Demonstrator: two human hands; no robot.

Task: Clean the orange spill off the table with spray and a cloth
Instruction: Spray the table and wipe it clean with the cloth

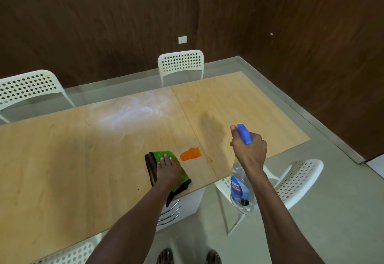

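An orange spill (190, 154) lies on the light wooden table (72, 159) near its front edge, with a small orange drop (210, 159) just to its right. A folded green cloth (165, 155) with dark edging sits just left of the spill. My left hand (167, 171) rests flat on it with straight fingers. My right hand (248, 149) grips the neck of a clear spray bottle (241, 189) with a blue trigger head, held in the air over the table's front right edge, to the right of the spill.
A whitish smear (128, 112) marks the table's far middle. White perforated chairs stand at the far side (180, 64), far left (27, 89) and near right (295, 178). A white drawer unit (178, 207) sits under the table. Dark wood walls surround the room.
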